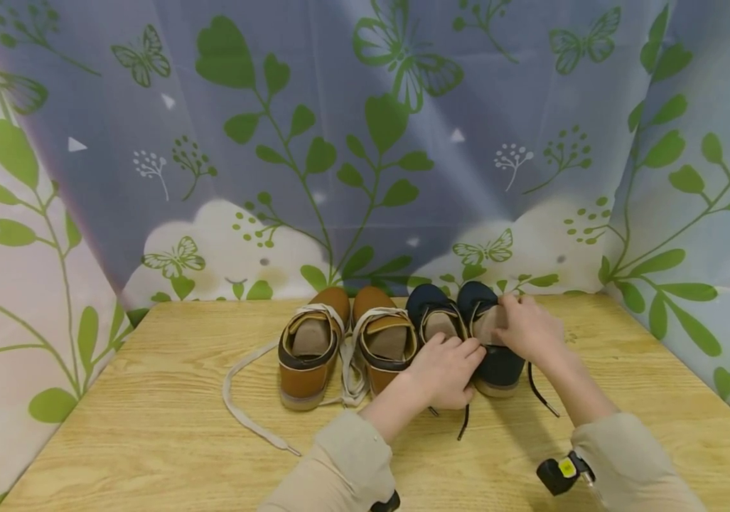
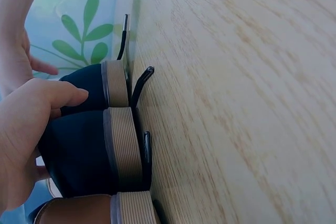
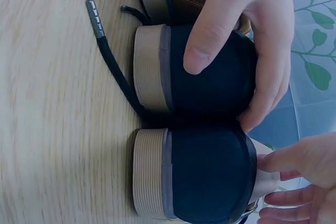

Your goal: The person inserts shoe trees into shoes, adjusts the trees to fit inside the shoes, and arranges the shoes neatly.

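Observation:
Two navy lace-up shoes stand side by side, toes toward the back wall. My left hand point(image 1: 443, 368) grips the heel of the left navy shoe point(image 3: 210, 77), its thumb against the outside of the heel and its fingers over the collar. My right hand point(image 1: 529, 328) pinches the right side of the right navy shoe point(image 1: 501, 366) near its opening, thumb inside over the beige lining. Dark laces point(image 1: 541, 395) hang onto the table beside these shoes. Part of the left shoe's heel is hidden behind my left hand in the head view.
Left of the navy pair stand two brown shoes point(image 1: 303, 377) with loose pale laces point(image 1: 243, 412) trailing on the wooden table point(image 1: 147, 427). A patterned cloth point(image 1: 301, 213) hangs behind the table and along both sides.

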Motion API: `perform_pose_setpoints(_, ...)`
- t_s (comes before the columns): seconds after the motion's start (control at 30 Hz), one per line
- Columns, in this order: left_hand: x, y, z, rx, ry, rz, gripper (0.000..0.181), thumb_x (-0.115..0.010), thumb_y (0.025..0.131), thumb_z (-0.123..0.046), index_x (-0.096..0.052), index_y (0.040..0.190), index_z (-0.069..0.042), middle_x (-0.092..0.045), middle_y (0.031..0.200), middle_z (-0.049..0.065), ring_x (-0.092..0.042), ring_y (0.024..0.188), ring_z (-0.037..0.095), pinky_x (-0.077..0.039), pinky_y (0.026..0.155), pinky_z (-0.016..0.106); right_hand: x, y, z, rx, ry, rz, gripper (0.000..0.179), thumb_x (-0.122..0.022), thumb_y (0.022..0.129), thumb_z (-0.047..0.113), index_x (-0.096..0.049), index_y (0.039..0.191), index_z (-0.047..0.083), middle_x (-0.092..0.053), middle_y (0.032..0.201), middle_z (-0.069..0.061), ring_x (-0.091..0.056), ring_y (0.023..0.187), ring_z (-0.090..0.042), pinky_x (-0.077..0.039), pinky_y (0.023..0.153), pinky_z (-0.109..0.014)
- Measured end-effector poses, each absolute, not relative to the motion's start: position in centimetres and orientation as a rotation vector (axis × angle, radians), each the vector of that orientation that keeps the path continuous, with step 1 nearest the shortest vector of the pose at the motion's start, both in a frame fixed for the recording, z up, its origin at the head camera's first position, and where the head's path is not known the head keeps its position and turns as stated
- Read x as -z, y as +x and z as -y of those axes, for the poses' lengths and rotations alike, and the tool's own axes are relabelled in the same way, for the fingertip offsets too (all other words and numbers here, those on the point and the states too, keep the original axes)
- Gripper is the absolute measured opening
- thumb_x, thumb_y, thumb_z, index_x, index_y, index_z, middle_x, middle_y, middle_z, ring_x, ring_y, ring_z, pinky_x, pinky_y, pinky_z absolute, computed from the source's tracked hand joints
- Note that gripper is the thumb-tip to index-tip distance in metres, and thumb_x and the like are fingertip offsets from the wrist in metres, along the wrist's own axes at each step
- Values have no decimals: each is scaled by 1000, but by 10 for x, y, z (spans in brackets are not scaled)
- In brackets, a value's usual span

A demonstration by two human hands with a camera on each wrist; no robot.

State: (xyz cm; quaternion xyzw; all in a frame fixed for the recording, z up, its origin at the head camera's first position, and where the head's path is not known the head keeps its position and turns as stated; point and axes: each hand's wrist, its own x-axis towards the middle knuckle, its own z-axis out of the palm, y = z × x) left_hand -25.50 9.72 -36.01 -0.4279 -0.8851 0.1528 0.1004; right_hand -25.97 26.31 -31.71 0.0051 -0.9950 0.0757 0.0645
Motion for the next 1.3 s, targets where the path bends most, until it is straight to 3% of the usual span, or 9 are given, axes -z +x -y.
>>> perform_pose_setpoints(0.23, 359, -255, -97, -455, -1264, 2594, 61, -49, 90, -50, -36, 143, -24, -36, 142, -8, -40, 124, 10, -31, 98, 28, 317, -260, -258, -187, 64, 2979, 53, -68, 84, 17, -46, 129, -4, -49, 114, -33, -56, 89, -44, -48, 61, -51)
perform_pose_setpoints(0.7, 361, -255, -96, -438, -1268, 2577, 58, -50, 90, -48, -39, 141, -23, -38, 140, -7, -42, 122, 11, -33, 97, 29, 336, -260, -261, -169, 166, 2877, 51, -70, 80, 5, -44, 120, -13, -51, 93, -33, -55, 64, -35, -47, 51, -42)
perform_pose_setpoints(1.3, 361, -255, -98, -450, -1263, 2591, 60, -48, 91, -49, -36, 143, -23, -36, 142, -8, -40, 123, 10, -32, 98, 30, 340, -262, -260, -160, 142, 2853, 52, -71, 80, 7, -46, 122, -9, -51, 93, -32, -55, 65, -37, -46, 51, -44)
